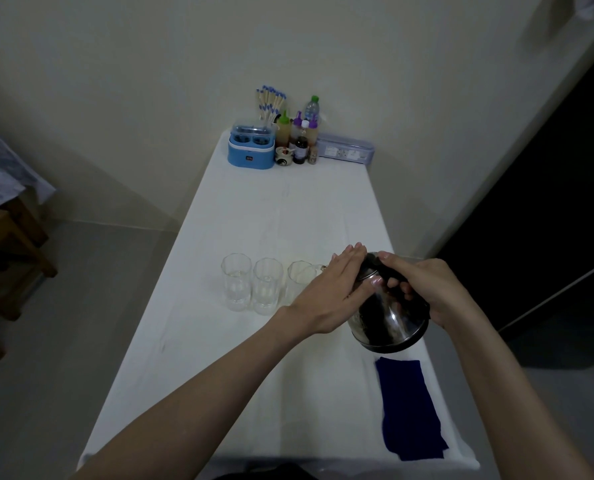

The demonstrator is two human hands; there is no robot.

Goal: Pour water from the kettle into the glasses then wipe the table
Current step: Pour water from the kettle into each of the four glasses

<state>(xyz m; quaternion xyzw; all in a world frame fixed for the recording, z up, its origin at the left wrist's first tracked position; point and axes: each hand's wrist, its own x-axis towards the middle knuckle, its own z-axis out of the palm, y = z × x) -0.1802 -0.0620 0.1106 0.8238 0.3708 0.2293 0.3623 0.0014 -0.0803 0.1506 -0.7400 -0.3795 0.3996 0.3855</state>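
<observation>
A shiny steel kettle (pixel 389 323) is tilted to the left above the table, its spout over the rightmost of three clear glasses (pixel 300 277). My right hand (pixel 423 289) grips its black handle. My left hand (pixel 337 285) lies flat on the kettle's lid, fingers stretched out. The left glass (pixel 236 285) and the middle glass (pixel 267 289) stand upright in a row and hold some water. A dark blue cloth (pixel 408 407) lies flat near the table's front right corner.
The long table has a white cover (pixel 271 209). At its far end stand a blue container (pixel 251 147), several sauce bottles (pixel 299 136), chopsticks (pixel 269 102) and a clear box (pixel 346 148). A wooden stool (pixel 8 251) is on the left.
</observation>
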